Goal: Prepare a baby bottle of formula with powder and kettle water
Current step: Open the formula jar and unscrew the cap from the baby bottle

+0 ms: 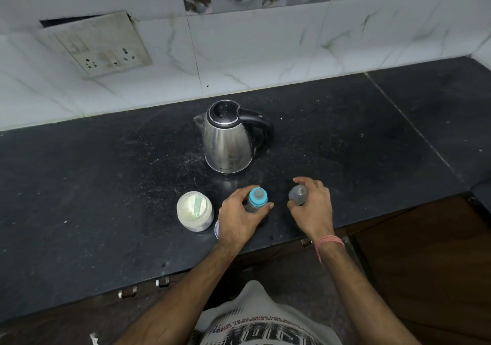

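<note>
Bottle (255, 203), blue-collared, upright, capless

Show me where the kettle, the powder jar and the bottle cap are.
kettle (228, 142): head view, on its steel body.
powder jar (194, 210): head view, on its open top.
bottle cap (298, 194): head view, on its clear dome.

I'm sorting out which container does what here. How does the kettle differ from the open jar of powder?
The kettle is shiny steel with a black handle and spout; the jar is whitish and translucent, with neither. The kettle's lid is closed; the jar is open, with a scoop lying in pale powder. The kettle is larger and sits farther back; the jar sits near the front edge, left of the left hand. Both stand upright on the dark counter, untouched.
</note>
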